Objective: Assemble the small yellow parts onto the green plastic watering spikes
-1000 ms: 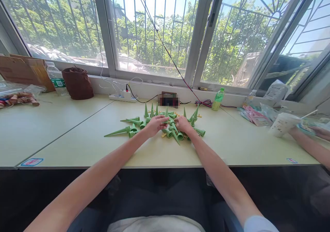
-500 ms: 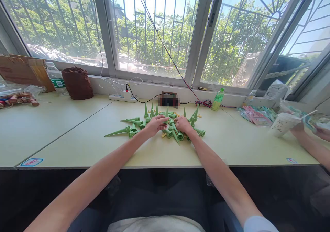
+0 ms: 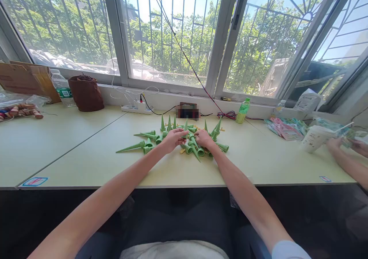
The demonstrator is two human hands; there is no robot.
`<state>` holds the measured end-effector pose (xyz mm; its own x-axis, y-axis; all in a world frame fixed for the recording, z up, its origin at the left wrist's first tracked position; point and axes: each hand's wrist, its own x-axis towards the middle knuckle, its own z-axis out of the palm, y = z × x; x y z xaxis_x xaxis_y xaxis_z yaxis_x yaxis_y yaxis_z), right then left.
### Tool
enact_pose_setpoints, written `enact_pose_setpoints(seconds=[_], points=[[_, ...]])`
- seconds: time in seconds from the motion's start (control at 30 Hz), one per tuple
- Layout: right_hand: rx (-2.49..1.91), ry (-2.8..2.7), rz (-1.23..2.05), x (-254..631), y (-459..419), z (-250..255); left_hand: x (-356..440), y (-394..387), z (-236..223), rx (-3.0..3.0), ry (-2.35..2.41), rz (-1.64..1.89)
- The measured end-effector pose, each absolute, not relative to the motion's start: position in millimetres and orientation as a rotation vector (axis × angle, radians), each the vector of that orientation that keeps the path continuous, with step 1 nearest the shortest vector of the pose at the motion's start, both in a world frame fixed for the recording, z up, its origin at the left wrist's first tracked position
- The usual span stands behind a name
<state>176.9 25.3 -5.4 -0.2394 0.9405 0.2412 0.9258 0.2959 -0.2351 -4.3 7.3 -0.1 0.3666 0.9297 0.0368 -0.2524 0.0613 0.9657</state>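
Observation:
A pile of green plastic watering spikes [image 3: 130, 147] with ribbed collars covers the middle of the table, several upright and others lying down. Small yellow pieces [image 3: 182, 150] show among them. My left hand [image 3: 173, 139] is closed on a green spike [image 3: 186, 125], which points up from between thumb and fingers. Just to the right, my right hand [image 3: 203, 138] is over the pile with its fingers curled together. What those fingers grip, if anything, is hidden from view.
Behind the pile stand a small dark device [image 3: 188, 111] and a green bottle [image 3: 243, 110]. A power strip [image 3: 137, 108] and a brown bag [image 3: 86, 93] lie further left. At right, another person's hands [image 3: 335, 144] work beside a white cup [image 3: 315, 139].
Both my hands stay almost in the same place over the spikes. At the right edge, the other person's hands have shifted slightly.

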Motion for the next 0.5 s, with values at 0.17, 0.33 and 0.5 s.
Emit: enact_pose_setpoints(seconds=[0.17,0.33,0.5], points=[[-1.712,-2.208,0.098,175.0,22.2,-2.8,-3.4,4.1,2.9,1.184,0.769,1.038],[-1.662,-2.165,0.072,176.4,26.5,-7.4,-1.0,-0.4,6.0,1.192,0.82,1.054],[-1.586,-2.091,0.072,178.0,29.5,-11.7,1.2,-2.4,6.7,1.231,0.872,1.05]])
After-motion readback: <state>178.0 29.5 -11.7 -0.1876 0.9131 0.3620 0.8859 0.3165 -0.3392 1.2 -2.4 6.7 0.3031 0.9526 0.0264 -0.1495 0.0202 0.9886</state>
